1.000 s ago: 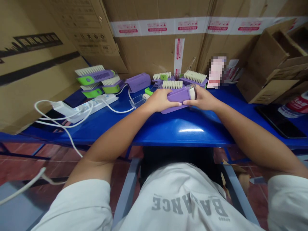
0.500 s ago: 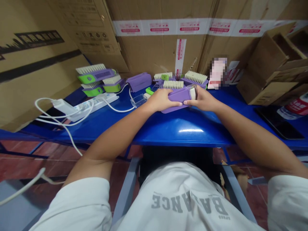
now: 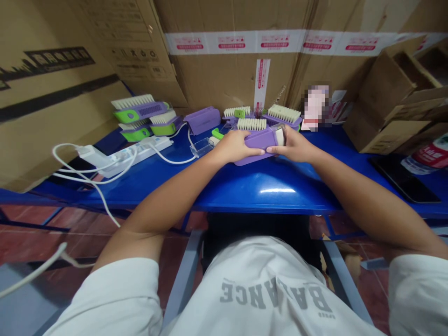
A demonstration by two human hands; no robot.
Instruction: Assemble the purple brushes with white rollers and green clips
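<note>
Between both hands is a purple plastic casing (image 3: 262,141) with a whitish part under a clear cover at its right end. My left hand (image 3: 235,145) grips its left end, thumb along the near side. My right hand (image 3: 293,143) is closed around the right end, its thumb almost meeting the left thumb. Just behind lies a brush with pale bristles (image 3: 252,124), and another bristled brush (image 3: 284,113) sits to its right. Left of my left hand are a clear plastic piece (image 3: 203,147) and a bright green part (image 3: 217,133). The fingers behind the casing are mostly hidden.
Purple-and-green brushes (image 3: 140,109) are stacked at the back left beside a purple housing (image 3: 202,119). A white power strip (image 3: 136,151) with looping cables lies on the blue table (image 3: 245,191). At the right are a black phone (image 3: 406,179), a bottle (image 3: 427,156) and cardboard boxes (image 3: 388,98).
Both hands keep their grip on the purple casing with hardly any movement. The view has shifted very slightly.
</note>
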